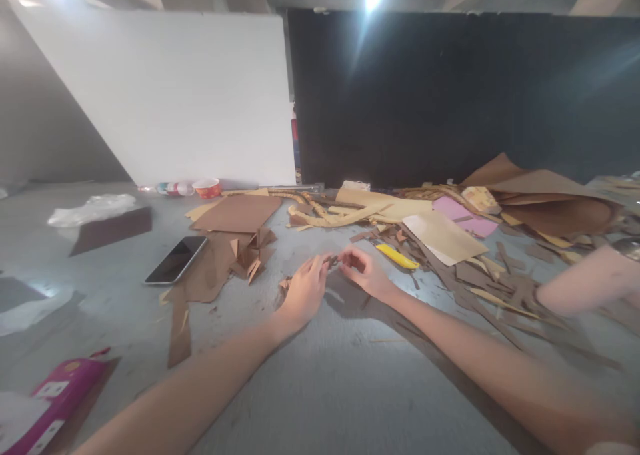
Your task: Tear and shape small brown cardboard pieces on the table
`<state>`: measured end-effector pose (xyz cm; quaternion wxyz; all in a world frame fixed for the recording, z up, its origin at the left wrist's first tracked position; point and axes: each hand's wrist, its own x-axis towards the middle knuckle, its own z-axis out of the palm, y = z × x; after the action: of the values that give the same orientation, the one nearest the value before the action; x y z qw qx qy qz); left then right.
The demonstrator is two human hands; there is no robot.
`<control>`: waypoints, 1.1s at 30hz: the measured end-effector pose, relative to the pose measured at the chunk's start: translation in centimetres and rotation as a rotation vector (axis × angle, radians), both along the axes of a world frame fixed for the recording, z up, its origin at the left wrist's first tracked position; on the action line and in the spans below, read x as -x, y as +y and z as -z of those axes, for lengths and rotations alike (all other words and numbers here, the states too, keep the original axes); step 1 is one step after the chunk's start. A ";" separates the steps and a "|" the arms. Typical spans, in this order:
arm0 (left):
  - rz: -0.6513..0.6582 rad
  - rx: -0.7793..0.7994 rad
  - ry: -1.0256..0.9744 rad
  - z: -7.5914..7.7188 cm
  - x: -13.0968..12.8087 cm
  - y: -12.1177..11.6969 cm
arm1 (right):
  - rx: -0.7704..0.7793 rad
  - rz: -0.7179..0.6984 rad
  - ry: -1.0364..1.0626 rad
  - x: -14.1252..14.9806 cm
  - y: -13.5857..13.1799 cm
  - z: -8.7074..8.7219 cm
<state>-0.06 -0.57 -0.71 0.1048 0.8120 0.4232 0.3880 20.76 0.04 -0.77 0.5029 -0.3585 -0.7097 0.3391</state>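
Close together over the middle of the grey table, my hands meet at a small brown piece [333, 262], which looks like folded card. My left hand [306, 287] has its fingers closed round the piece. The thumb and fingers of my right hand [367, 273] curl into a pinch at its right end. Below my left hand another folded brown piece [285, 283] pokes out, partly hidden. Just right of my right hand lies a yellow utility knife [397, 255]. Several folded brown shapes [253, 253] stand to the left.
A phone [176, 260] lies left on brown sheets [237, 213]. A pink-purple case [65, 398] sits front left. Brown and tan scraps [500, 288] cover the right side, where another person's forearm [585, 281] reaches in. At the back are a red cup [207, 188] and a bottle [175, 189].
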 end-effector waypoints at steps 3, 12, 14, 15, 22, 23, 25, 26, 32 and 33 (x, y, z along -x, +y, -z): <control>-0.004 0.003 -0.012 -0.1 0.0 0.0 | -0.018 0.019 -0.007 0.0 -0.1 -0.2; -0.023 0.015 -0.015 -0.1 0.0 0.0 | -0.054 0.006 0.013 0.0 -0.2 -0.3; -0.016 0.022 -0.009 -0.1 -0.1 0.0 | -0.055 0.011 0.008 0.1 -0.2 -0.2; -0.013 0.025 -0.004 -0.1 -0.1 0.0 | -0.052 0.007 -0.001 0.1 -0.2 -0.2; 0.047 0.015 -0.010 0.0 -0.1 0.0 | 0.007 -0.036 -0.022 0.1 0.3 0.1; 0.064 0.013 -0.010 0.0 -0.1 0.0 | 0.023 -0.053 -0.010 0.0 0.5 0.1; 0.084 0.017 -0.009 0.0 -0.1 -0.1 | 0.063 -0.075 0.019 -0.1 0.7 0.0; 0.088 0.023 -0.008 -0.1 -0.1 -0.2 | 0.085 -0.071 0.027 -0.1 0.8 -0.1; 0.070 0.048 0.010 -0.3 -0.1 -0.4 | 0.133 0.084 0.008 0.0 0.9 0.1; 0.070 0.050 0.012 -0.3 -0.1 -0.4 | 0.127 0.105 0.013 0.0 0.9 0.1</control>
<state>0.05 -0.97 -0.44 0.1362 0.8257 0.4048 0.3686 20.73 0.90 -0.92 0.5006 -0.4241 -0.6638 0.3591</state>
